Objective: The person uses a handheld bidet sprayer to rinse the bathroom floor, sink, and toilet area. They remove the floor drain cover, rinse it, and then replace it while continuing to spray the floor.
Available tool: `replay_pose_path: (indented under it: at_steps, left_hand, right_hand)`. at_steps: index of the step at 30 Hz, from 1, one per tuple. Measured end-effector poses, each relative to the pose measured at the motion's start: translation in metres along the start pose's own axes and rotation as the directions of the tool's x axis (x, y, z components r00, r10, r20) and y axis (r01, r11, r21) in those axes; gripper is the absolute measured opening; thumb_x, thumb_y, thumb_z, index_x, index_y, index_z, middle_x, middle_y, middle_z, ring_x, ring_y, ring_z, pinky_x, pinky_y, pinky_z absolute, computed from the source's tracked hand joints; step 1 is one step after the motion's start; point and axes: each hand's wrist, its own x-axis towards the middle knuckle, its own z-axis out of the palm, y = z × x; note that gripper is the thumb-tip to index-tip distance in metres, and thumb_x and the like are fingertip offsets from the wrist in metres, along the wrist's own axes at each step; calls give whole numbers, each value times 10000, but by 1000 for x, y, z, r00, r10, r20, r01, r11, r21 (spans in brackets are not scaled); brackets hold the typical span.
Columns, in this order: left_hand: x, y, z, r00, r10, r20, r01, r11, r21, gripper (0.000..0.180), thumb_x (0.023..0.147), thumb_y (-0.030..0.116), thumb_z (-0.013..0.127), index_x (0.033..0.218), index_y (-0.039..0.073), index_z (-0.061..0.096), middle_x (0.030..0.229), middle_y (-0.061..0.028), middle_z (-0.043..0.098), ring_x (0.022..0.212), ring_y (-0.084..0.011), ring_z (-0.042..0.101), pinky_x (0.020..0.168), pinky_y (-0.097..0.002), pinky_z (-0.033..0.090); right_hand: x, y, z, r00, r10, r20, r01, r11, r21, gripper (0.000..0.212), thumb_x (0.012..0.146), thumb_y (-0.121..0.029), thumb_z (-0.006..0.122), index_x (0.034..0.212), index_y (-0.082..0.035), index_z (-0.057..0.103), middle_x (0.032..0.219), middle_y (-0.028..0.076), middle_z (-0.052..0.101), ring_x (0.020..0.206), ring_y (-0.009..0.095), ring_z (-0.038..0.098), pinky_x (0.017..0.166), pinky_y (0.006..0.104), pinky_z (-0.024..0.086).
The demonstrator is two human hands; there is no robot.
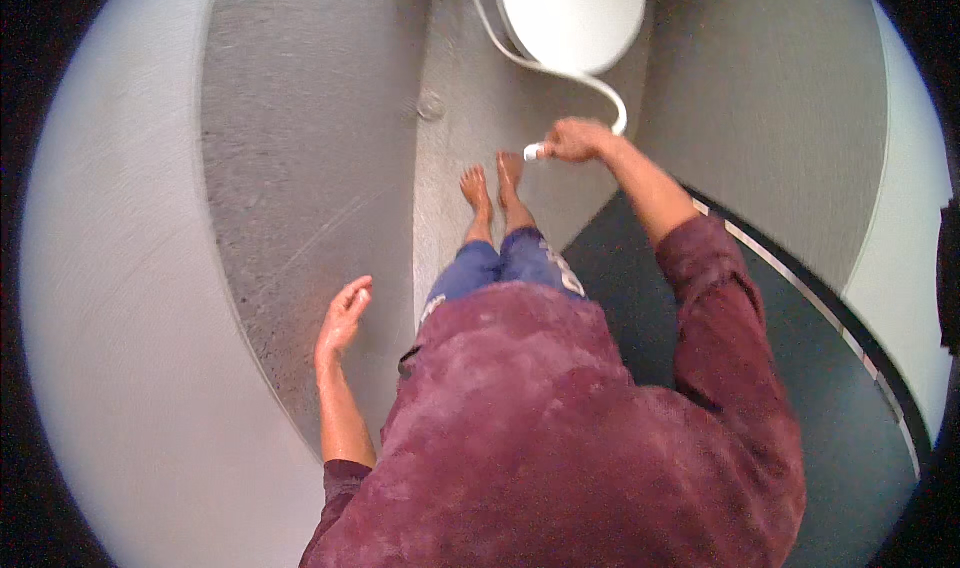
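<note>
My right hand [578, 140] is closed around a white handheld sprayer [533, 152], whose small head sticks out past my fingers toward the left. A white hose [490, 33] curves from the sprayer up past the round white toilet lid [572, 18]. My left hand [345, 318] is beside the grey wall on the left, apart from it. It looks wet, its fingers are loosely extended, and nothing shows in it. Thin pale streaks [335, 223] cross in front of that wall; they look like spray.
The toilet stands at the far end of the narrow room. A round drain [430, 105] sits in the floor near the left wall [300, 98]. On my right is a dark panel [650, 278] with a pale edge strip, close to my right arm. My bare feet [490, 183] are on the floor.
</note>
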Motion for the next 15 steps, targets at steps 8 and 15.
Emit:
replay_pose_path:
  at_steps: [8,15]
  left_hand:
    - [2,5,-10,1000,22,13,-22,1000,-4,452,924,379,506,1287,111,488,1236,-63,531,1091,-170,527,903,-321,409]
    - [0,1,-8,999,47,16,-47,999,-24,412,925,312,525,1268,85,508,1205,-63,551,1051,-171,542,930,-315,401]
  right_hand:
    - [-51,1,19,974,186,-127,-204,967,-152,508,837,-540,510,946,-70,668,910,171,655,876,329,624,724,464,472]
    - [-42,-56,86,986,162,27,-164,984,67,566,788,-577,544,958,-53,676,935,175,663,899,331,634,743,436,497]
